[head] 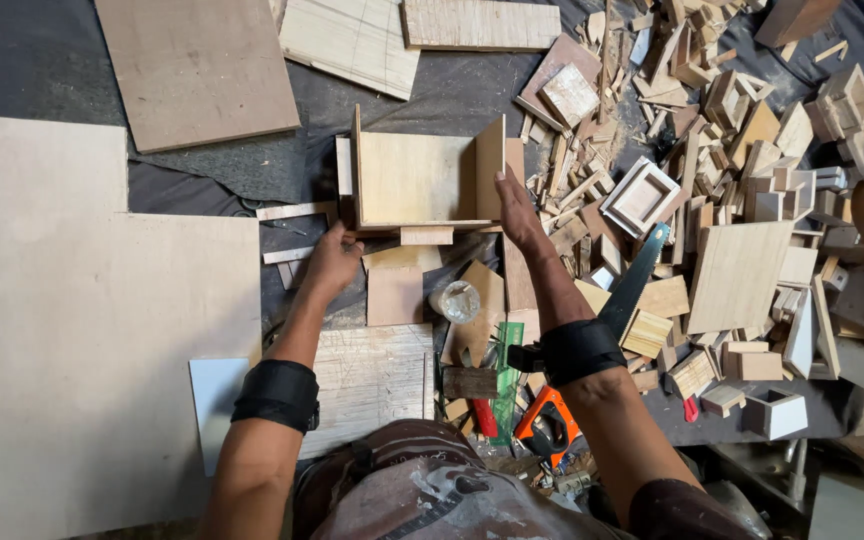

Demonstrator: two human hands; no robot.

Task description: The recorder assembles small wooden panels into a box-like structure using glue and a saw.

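Note:
A plywood box frame (417,175) with a back panel and two upright side walls stands on the dark ground sheet in front of me. My left hand (333,257) grips its lower left corner, fingers curled under the edge. The flat palm of my right hand (518,215) presses against the outside of the right side wall, fingers pointing up. Both wrists wear black bands. A small flat wood piece (426,235) lies just below the frame's bottom edge.
Large plywood sheets (72,330) lie at the left, more boards (197,65) at the top. A heap of wood offcuts and small boxes (752,180) fills the right. A handsaw with an orange handle (592,345), a green ruler (505,385) and a clear plastic bag (455,300) lie near my knees.

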